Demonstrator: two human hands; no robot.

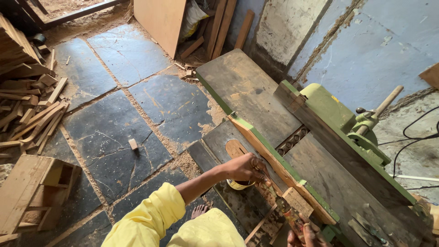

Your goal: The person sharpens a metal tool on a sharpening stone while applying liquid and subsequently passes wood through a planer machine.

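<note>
My left hand [244, 168], on a yellow-sleeved arm, is closed around the upper end of a long thin tool [280, 201] at the near side of a green woodworking machine [334, 114]. My right hand [307, 233], at the bottom edge, grips the tool's lower end. The tool runs slantwise between the hands, past a small wooden block [298, 200] fixed to the machine's edge. A small tin can [239, 185] sits just below my left hand. A pale wooden strip [265, 148] lines the near side of the dark metal table [247, 87].
A bare foot [199, 211] stands on the stone slab floor [114, 132], which is dusted with sawdust. Scrap wood [32, 110] is piled at the left above a wooden crate [39, 192]. A small block [133, 144] lies on the floor. Plywood [160, 20] and planks [224, 23] lean at the back; cables [414, 135] run at the right.
</note>
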